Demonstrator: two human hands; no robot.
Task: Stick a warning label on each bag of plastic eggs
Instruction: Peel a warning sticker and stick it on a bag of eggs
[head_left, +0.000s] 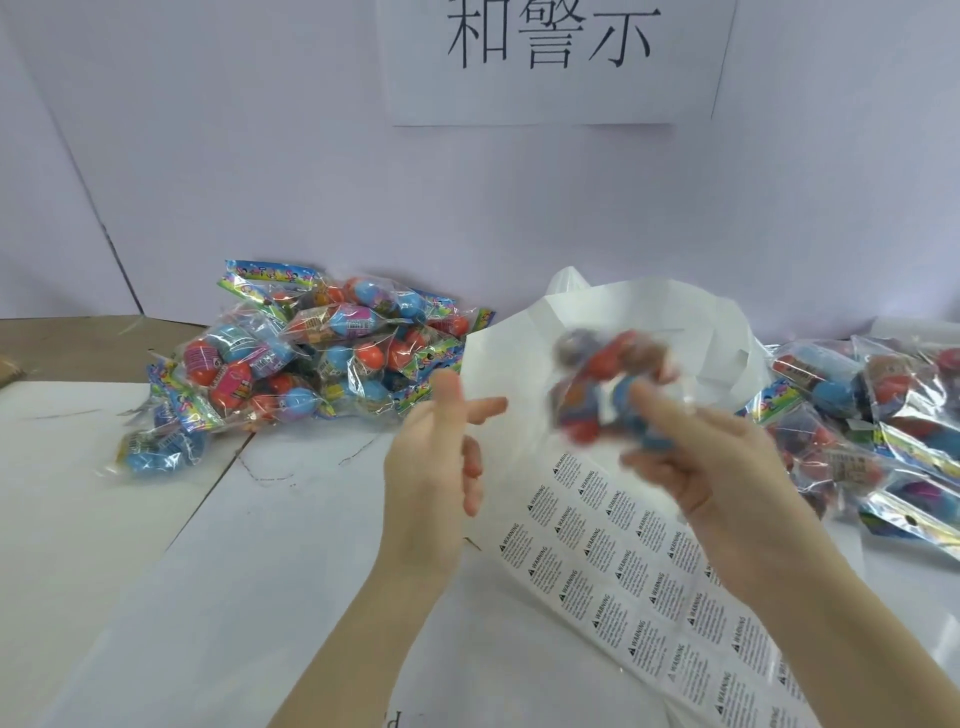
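- Two hands are raised: the right hand (701, 462) has its fingers curled round a blurred bag of eggs (608, 387).
- Just left of those fingers, the left hand (441, 457) is loosely spread and holds nothing.
- Beneath the fingers lies a warning-label sheet (623, 561).
- Farther out sit a left pile of bags (311, 353) and a right pile of bags (883, 421).

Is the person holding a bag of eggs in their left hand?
No, the left hand is open and holds nothing; the blurred bag of eggs is gripped by the right hand.
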